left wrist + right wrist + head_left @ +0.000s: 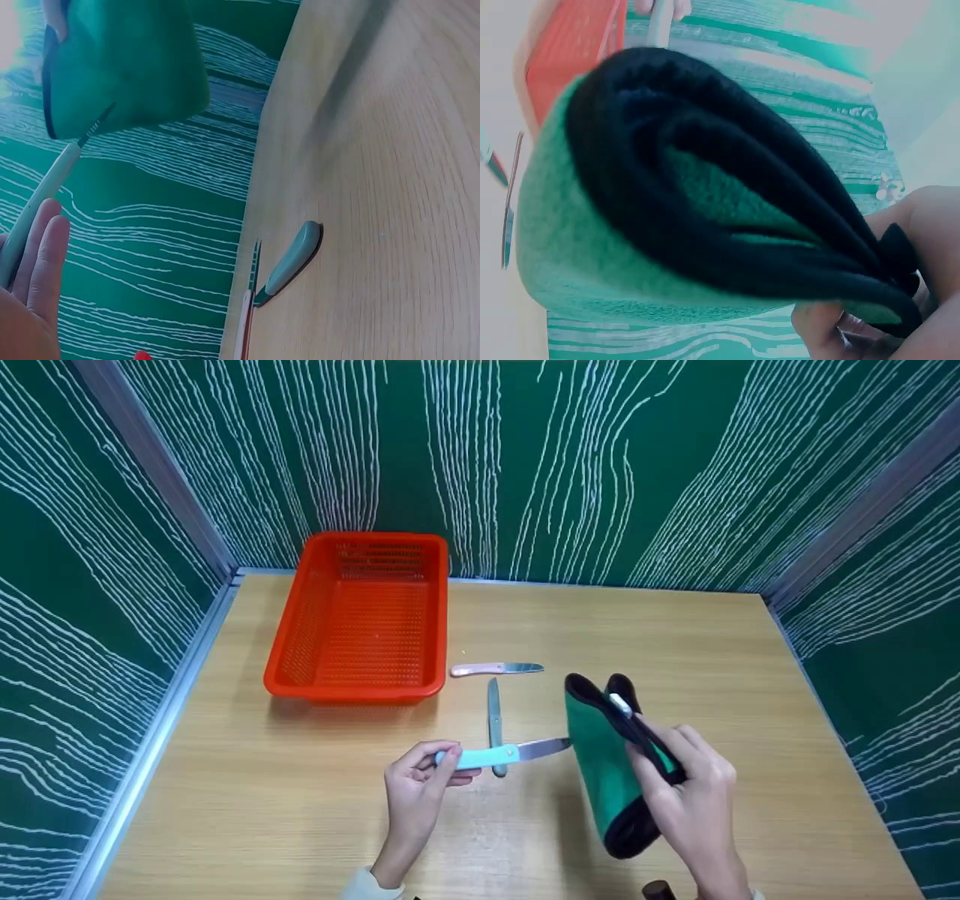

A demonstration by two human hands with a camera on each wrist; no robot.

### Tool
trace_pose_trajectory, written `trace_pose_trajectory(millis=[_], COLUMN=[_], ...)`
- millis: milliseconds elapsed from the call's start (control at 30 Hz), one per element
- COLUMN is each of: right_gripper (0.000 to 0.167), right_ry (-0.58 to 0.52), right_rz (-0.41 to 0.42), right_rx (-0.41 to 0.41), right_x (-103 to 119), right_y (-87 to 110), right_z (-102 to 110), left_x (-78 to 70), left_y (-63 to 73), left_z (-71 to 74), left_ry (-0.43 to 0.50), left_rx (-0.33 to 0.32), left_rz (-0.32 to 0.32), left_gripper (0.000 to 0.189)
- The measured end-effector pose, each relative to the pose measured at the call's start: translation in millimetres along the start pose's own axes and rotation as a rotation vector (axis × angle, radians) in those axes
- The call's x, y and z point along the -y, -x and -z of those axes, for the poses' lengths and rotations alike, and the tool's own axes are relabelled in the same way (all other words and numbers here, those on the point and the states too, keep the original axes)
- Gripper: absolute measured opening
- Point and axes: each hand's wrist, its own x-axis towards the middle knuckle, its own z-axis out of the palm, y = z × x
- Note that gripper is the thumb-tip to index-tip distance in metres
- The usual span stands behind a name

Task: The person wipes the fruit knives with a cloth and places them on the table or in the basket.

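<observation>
- Your left hand (424, 784) is clamped on the turquoise knife (480, 757), thumb on the handle, blade pointing right.
- Your right hand (694, 784) is pinching the green cloth (600, 765) by its black edging, up above the table (225, 780); the cloth hangs folded over in a loop.
- Here's the blade, its tip right at the cloth's left side; whether steel meets fabric, you can't tell from these views.
- Look just past your left hand: a grey-green knife (494, 716) lies on the wood, blade away from you, and the turquoise handle crosses in front of it, hiding its middle.
- Beyond that, a pink-handled knife (480, 668) lies crosswise, blade to the right, near the front right corner of the red basket (352, 691).
- That basket takes up the back left of your table, well apart from the cloth.
- The folds block much of your right wrist view and cover part of your right fingers.
- Green panels (405, 450) with wavy white lines wall you in at the back and both sides.
- A dark round object (658, 890) pokes in at the bottom edge, too cut off to name.
- On labels: a small white patch (620, 705) sits by your right fingertips, too small to read or identify.
</observation>
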Motion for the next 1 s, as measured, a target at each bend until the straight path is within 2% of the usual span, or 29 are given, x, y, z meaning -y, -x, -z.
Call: trace_pose_trajectory(millis=[133, 367, 500, 667, 800, 1000], right_gripper=[0.029, 0.05, 0.048, 0.04, 0.037, 0.037], right_ry=[-0.068, -0.108, -0.067, 0.055, 0.102, 0.161], right_rz=[0.084, 0.188, 0.194, 0.178, 0.213, 0.302], right_rx=[0.029, 0.207, 0.322, 0.439, 0.447, 0.396], right_x=[18.9, 10.3, 15.0, 16.8, 14.1, 7.3], right_y=[-2.2, 19.7, 27.5, 32.7, 33.5, 32.8], right_z=[-9.9, -40.5, -50.2, -54.7, -56.1, -55.4], left_x=[-1.5, -1.5, -3.5, -5.1, -4.2, -2.0], left_y=[0.1, 0.1, 0.3, 0.9, 1.9, 2.4], left_z=[-1.1, -1.1, -1.9, -2.7, -2.8, -2.5], left_ry=[0.035, 0.073, 0.083, 0.102, 0.125, 0.148], left_rx=[-0.002, 0.006, 0.005, 0.025, 0.03, 0.038], left_rz=[0.057, 0.112, 0.127, 0.099, 0.079, 0.051], left_gripper=[0.019, 0.022, 0.022, 0.02, 0.019, 0.019])
